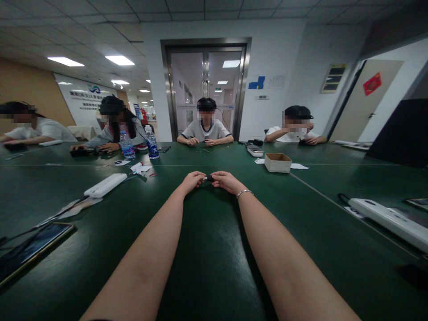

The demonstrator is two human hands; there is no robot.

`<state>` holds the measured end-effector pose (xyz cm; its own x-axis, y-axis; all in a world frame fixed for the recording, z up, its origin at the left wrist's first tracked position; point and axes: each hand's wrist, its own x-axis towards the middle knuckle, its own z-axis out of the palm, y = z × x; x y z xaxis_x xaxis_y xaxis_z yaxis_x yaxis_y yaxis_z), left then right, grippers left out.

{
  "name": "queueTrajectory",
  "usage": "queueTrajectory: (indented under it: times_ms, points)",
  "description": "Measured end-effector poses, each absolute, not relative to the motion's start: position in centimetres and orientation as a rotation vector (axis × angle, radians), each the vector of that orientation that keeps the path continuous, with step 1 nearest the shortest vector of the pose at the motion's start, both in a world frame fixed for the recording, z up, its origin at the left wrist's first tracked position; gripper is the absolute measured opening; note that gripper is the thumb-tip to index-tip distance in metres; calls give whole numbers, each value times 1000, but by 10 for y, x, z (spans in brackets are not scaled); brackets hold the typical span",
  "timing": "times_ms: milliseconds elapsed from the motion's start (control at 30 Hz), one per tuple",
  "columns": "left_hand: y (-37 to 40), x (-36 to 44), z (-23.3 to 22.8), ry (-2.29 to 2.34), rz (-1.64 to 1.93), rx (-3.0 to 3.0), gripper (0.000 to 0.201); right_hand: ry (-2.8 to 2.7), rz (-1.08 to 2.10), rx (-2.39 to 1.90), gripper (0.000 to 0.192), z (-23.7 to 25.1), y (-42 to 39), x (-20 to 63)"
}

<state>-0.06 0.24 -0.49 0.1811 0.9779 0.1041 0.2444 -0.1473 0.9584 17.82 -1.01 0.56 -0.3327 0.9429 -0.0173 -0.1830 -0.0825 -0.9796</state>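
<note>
Both of my arms reach forward over the green table (207, 249). A small dark object (209, 178) with a pale tip at its left end is held between my hands, just above the tabletop. My left hand (193, 181) is closed, its thumb and fingertips pinching the pale end. From the other side, the closed fingers of my right hand (226, 181) grip the dark end. A silver bracelet (244, 193) circles my right wrist. The object is too small for me to tell its exact kind.
A white power strip (106, 185) and a phone (33, 249) lie to the left; another power strip (389, 218) is at right. Beyond my hands stand two bottles (152, 145) and an open box (277, 163). Several people sit along the far side.
</note>
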Motion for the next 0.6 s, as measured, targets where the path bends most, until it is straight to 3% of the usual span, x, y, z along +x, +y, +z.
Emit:
queueTrajectory:
  times_ms: [600]
  points:
    - [0,2,-4,1221,1030,1609,27,-1286,1576,-903,8,3,-7,179]
